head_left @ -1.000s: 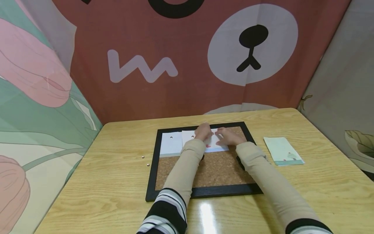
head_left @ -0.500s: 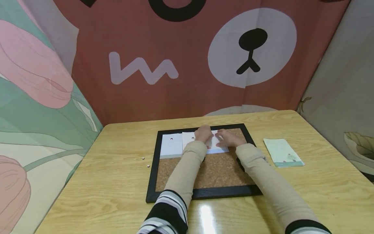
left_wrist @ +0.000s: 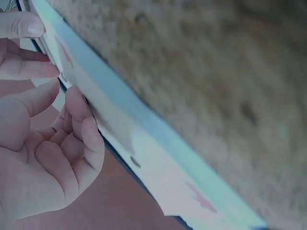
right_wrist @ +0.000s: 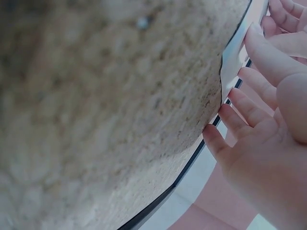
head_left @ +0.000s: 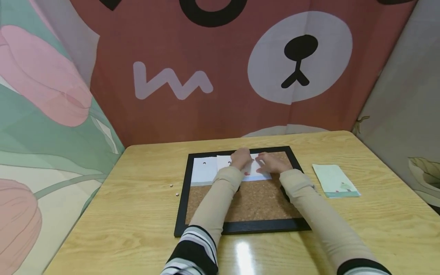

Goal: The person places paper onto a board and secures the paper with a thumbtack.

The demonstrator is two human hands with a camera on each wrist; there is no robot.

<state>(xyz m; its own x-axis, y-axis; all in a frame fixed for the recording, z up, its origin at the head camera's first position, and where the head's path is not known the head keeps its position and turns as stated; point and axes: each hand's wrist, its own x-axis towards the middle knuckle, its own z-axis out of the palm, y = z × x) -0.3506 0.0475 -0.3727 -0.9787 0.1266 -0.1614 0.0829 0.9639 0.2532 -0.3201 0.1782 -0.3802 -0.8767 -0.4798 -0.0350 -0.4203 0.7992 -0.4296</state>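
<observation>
A black-framed cork board (head_left: 264,200) lies on the table with several sheets along its upper part. My left hand (head_left: 241,157) is at the top of the rightmost sheet (head_left: 259,176), its fingers curled. In the left wrist view its thumb and index tips pinch close together at a small dark spot, apparently a thumbtack (left_wrist: 62,75), mostly hidden. My right hand (head_left: 273,163) rests on the same sheet's right side with fairly straight fingers. Metal tacks sit on the left sheet (head_left: 203,173) and on the middle sheet (head_left: 222,160).
Two loose tacks, one farther back (head_left: 171,185) and one nearer (head_left: 177,194), lie on the wooden table (head_left: 113,206) left of the board. A pale green notepad (head_left: 335,179) lies to the right. A printed fabric (head_left: 227,107) hangs behind the table.
Both hands stay at the rightmost sheet with barely any movement. The head view has shifted slightly.
</observation>
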